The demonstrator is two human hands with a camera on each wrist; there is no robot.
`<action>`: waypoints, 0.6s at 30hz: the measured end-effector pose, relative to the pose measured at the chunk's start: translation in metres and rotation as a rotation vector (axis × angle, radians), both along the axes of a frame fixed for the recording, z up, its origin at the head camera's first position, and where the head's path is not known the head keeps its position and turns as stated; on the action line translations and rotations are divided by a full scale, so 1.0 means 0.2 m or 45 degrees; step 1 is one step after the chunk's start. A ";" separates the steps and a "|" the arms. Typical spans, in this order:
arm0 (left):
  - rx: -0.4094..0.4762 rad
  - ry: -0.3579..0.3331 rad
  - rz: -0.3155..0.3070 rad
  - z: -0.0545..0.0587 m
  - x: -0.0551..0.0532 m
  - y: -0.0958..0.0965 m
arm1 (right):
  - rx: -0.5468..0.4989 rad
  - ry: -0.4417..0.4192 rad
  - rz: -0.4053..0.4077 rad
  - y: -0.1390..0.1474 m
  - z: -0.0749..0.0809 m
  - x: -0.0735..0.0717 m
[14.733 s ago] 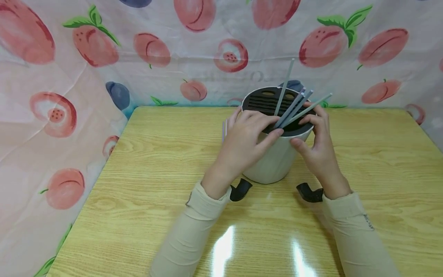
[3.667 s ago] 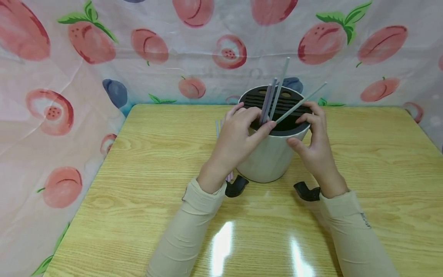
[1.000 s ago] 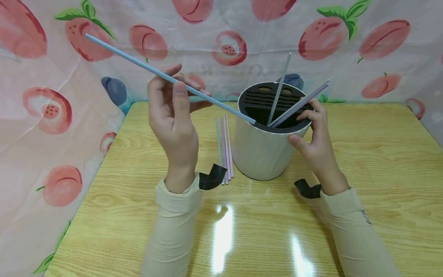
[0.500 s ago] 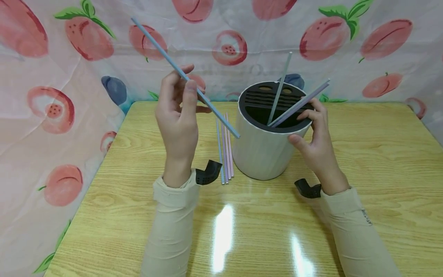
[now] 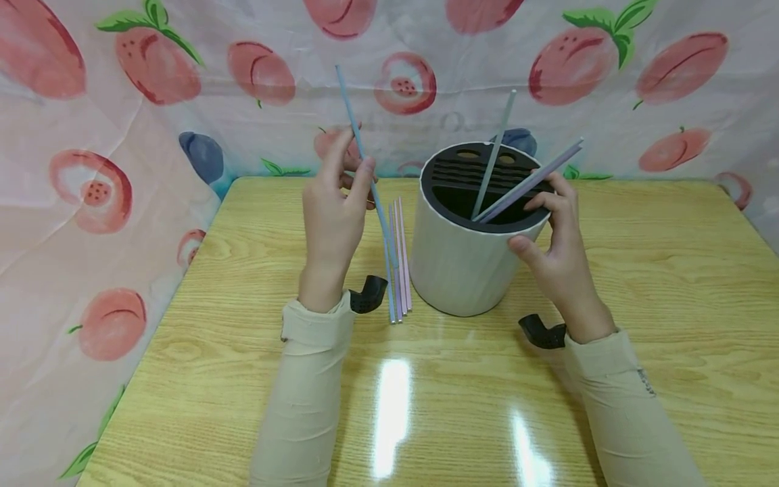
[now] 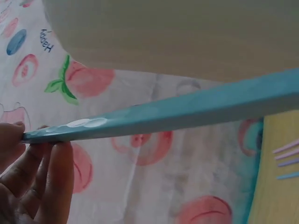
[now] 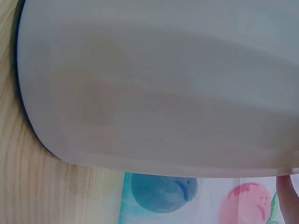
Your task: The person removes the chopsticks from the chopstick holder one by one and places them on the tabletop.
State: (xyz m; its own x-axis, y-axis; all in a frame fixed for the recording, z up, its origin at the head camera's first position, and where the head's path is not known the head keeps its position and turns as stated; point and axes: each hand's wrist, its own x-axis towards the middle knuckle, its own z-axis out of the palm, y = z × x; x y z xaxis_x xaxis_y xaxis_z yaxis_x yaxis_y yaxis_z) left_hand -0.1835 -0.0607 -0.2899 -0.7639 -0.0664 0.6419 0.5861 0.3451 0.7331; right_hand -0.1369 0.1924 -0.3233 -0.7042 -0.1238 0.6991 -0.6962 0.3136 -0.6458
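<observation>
My left grip (image 5: 335, 210) pinches one tilted blue stick (image 5: 381, 213) left of one white container (image 5: 462, 270). Four sticks (image 5: 406, 270) lie on the counter (image 5: 213, 338) just beside it. My right grip (image 5: 556, 250) clasps its right rim; inside lean one pale green stick (image 5: 496, 149) and at least two lilac sticks (image 5: 529, 181).

leaning sticks (image 5: 528, 182): lower ends hidden inside holder (image 5: 465, 270); blue stick (image 6: 177, 113) cut off at left wrist view's edge.

In the left wrist view, the dark blue word "Happy" (image 6: 46, 40) stands sideways on the peach-printed cloth (image 6: 154, 182). In the head view, faint grey lettering (image 5: 452, 122) marks the cloth; only an "O" is legible there.
</observation>
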 end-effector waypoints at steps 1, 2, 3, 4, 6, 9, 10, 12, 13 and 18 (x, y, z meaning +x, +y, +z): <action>-0.036 -0.023 0.010 -0.01 -0.01 0.00 | 0.002 0.003 -0.001 0.00 0.00 0.00; -0.069 -0.037 0.017 -0.03 -0.02 -0.01 | 0.003 0.004 -0.001 0.00 0.00 0.00; -0.100 -0.055 0.022 -0.04 -0.03 -0.01 | 0.001 0.003 0.001 0.00 0.00 0.00; -0.137 -0.070 0.029 -0.05 -0.04 -0.01 | -0.002 0.001 0.004 0.00 0.00 0.00; -0.210 -0.102 0.047 -0.08 -0.06 -0.01 | -0.006 -0.004 0.007 0.00 0.00 0.00; -0.296 -0.156 0.082 -0.12 -0.09 -0.02 | -0.013 -0.010 0.009 0.00 0.00 0.00; -0.318 -0.178 0.092 -0.13 -0.10 -0.02 | -0.010 -0.009 0.006 0.00 0.00 0.00; -0.351 -0.215 0.103 -0.16 -0.11 -0.02 | -0.008 -0.010 0.003 0.00 0.00 0.00; -0.359 -0.236 0.099 -0.17 -0.12 -0.03 | -0.003 -0.006 0.000 0.00 0.00 0.00; -0.414 -0.330 0.082 -0.23 -0.15 -0.03 | 0.007 0.004 -0.001 0.00 0.00 0.00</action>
